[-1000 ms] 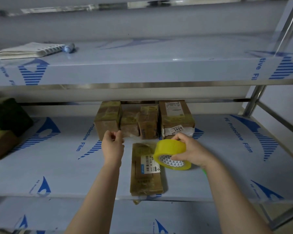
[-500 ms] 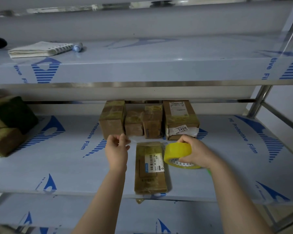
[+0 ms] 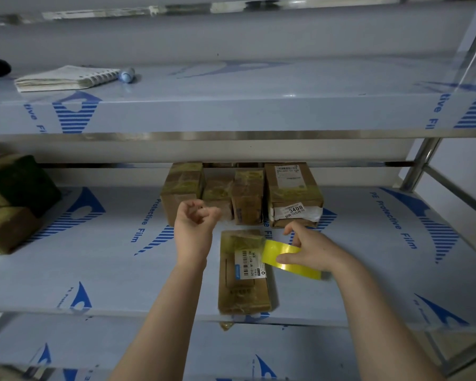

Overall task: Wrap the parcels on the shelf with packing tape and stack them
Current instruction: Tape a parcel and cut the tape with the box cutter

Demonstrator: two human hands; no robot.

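Yellow roll of packing tape sits in the right hand, fingers wrapped round it, right beside the flat brown cardboard parcel. The roll is tipped over & kept low by the parcel's side, prob. so the tape can run straight across the top. The parcel lies flat near the front edge of the middle metal shelf, its long side pointing at the person, so it's easy to reach w/ both hands.

The left hand hangs just past the parcel's far left corner, fingers curled in to the thumb like a pinch. Maybe it holds the loose clear end of the tape. Can't tell, too thin to see.

At the back a row of brown taped boxes stands side by side, touching. Prob. the done ones, parked out of the way. The big box on the right has a white tag: "3408". The front parcel has a white barcode label, but the print's too small to read. The shelf film says "PE Protective Film" in blue.
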